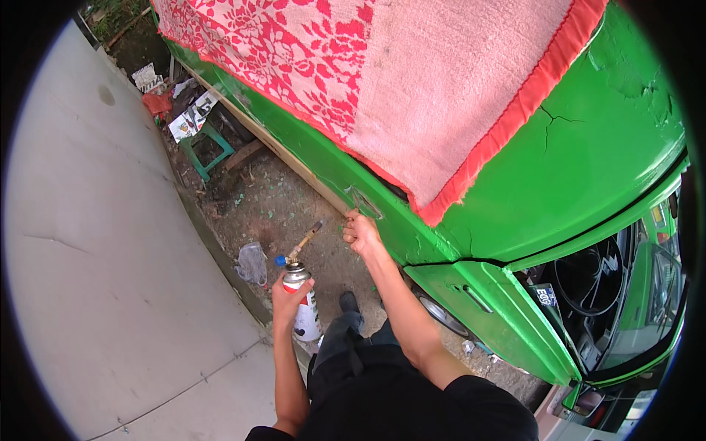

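Observation:
My left hand (288,300) is wrapped round the upper part of a gas torch (307,322), a white and red canister with a brass burner tube (304,241) and a blue knob (280,261). The tube points up and to the right; I can make out no flame. Close to the side of a green car (397,214), my right hand (360,234) has its fingers curled closed. What they hold, if anything, is hidden. Just beyond that hand, a scraped, greyish patch (364,204) shows in the green paint.
A red and pink blanket (434,95) covers part of the car. Its front door (485,309) stands ajar on the right. A pale wall (110,220) runs along the left. A green stool (213,151), a plastic bag (252,263) and paint flakes lie along the narrow ground.

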A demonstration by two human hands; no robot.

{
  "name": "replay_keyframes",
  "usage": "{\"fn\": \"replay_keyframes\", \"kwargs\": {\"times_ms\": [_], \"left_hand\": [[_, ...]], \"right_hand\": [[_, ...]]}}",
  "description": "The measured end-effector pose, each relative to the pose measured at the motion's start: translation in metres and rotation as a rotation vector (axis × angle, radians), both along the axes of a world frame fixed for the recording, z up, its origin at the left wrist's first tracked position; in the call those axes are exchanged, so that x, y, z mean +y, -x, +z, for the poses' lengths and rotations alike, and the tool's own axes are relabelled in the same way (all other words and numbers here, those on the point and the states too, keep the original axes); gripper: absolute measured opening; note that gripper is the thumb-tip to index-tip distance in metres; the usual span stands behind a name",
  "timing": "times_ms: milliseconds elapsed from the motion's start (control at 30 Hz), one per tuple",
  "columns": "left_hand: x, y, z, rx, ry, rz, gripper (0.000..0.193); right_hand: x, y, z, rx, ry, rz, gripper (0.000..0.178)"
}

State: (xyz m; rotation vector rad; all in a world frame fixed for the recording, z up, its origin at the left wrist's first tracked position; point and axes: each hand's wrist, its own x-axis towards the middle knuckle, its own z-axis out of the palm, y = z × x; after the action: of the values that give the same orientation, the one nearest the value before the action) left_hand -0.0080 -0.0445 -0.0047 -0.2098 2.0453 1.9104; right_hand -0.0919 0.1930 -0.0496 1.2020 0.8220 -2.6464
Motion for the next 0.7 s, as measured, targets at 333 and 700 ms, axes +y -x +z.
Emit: {"fn": "replay_keyframes", "kwargs": {"times_ms": [333, 700], "left_hand": [[-0.002, 0.004, -0.003, -0.016, -0.032, 0.047, 0.035], [0.026, 0.032, -0.007, -0.029, -0.083, -0.046, 0.035]], "right_hand": [[-0.003, -0.006, -0.001, -0.007, -0.023, -0.012, 0.023], [0.012, 0.011, -0.011, 0.033, -0.003, 0.041, 0.022]]}}
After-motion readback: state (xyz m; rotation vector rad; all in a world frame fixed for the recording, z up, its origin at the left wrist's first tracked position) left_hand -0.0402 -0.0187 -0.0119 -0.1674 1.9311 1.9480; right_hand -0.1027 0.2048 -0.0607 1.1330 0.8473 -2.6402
